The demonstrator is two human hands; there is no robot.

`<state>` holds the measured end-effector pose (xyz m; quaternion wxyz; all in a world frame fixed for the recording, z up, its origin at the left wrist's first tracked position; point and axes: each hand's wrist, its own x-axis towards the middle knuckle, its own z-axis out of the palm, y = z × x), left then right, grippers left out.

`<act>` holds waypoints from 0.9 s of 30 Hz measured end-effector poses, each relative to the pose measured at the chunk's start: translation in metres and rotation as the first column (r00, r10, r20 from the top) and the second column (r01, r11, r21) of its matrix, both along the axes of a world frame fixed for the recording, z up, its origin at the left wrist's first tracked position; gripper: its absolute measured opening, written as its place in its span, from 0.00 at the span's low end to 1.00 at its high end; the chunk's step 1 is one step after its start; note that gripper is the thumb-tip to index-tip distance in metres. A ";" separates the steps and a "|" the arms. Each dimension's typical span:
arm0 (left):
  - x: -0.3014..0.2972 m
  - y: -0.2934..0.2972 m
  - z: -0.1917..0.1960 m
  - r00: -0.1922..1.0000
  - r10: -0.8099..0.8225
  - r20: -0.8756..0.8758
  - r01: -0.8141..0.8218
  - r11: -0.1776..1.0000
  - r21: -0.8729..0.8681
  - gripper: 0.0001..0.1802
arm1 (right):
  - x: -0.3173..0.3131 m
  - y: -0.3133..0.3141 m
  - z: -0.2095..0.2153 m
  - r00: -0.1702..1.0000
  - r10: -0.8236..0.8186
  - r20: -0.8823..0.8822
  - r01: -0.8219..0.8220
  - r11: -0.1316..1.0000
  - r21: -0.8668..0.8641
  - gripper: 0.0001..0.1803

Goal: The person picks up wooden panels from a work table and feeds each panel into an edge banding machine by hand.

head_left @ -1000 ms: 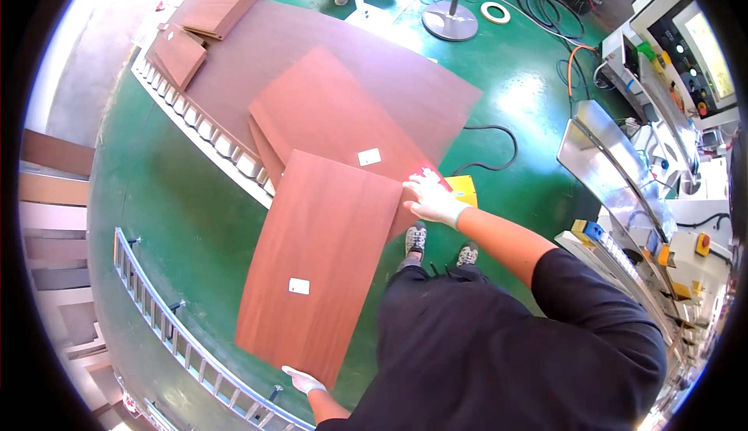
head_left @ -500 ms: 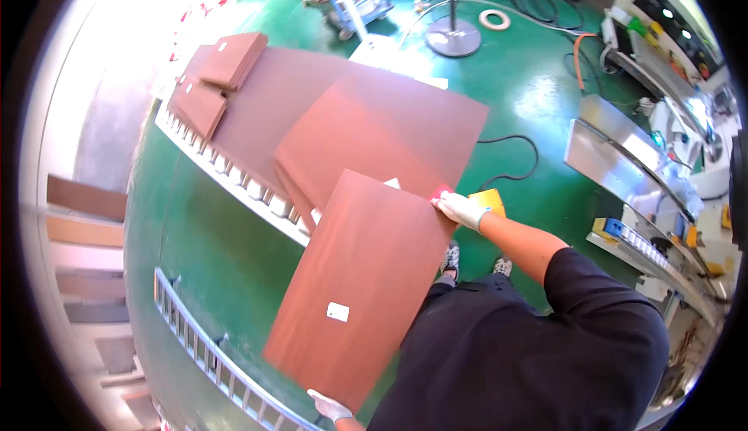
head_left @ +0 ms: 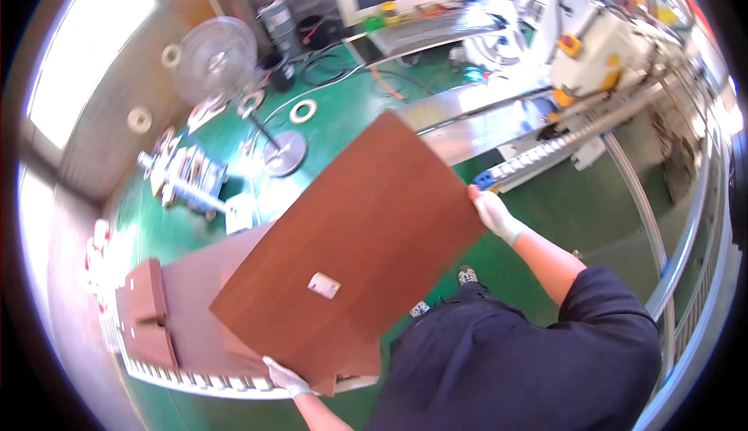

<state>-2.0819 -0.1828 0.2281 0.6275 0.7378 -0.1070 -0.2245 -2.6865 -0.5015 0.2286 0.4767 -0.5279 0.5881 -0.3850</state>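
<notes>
A reddish-brown rectangular wooden panel with a white label on its upper face is held up in front of my body. My right hand, in a white glove, grips the panel's right edge with the thumb side up. At the lower left edge, my gloved left hand holds the other end; its fingers are partly under the board. Behind and below the panel lies a stack of similar brown boards on a low white roller conveyor, which the held panel partly covers.
Smaller brown panels sit on the stack's far left. A standing fan, a loaded blue cart and tape rolls are beyond it. To the right stands a machine with a metal bed and rails. Cables lie on the green floor.
My view and body have turned to the right. The panel has swung away from beside the stack toward the machine side, both hands still on it.
</notes>
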 end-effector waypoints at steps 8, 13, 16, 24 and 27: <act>-0.150 -0.335 0.029 0.610 -0.789 0.081 0.787 0.590 -0.180 0.19 | -0.158 0.290 -0.075 0.491 -0.871 -0.004 0.859 0.484 0.167 0.44; -0.304 -0.456 0.062 -0.159 -0.883 0.442 0.754 0.181 0.632 0.36 | -0.105 0.422 -0.116 0.008 -0.996 0.089 0.944 0.037 0.329 0.46; -0.384 -0.498 0.064 -0.395 -0.780 0.485 0.667 0.119 0.736 0.38 | -0.057 0.435 -0.105 -0.134 -0.991 -0.023 0.920 -0.133 0.368 0.46; -0.487 -0.488 0.072 -0.593 -0.682 0.429 0.431 0.182 0.884 0.35 | -0.018 0.456 -0.116 -0.276 -0.939 -0.204 0.892 -0.330 0.310 0.36; -0.473 -0.489 0.055 -0.597 -0.581 0.553 0.560 0.192 0.806 0.30 | -0.020 0.453 -0.109 -0.316 -0.948 0.022 0.882 -0.286 0.374 0.33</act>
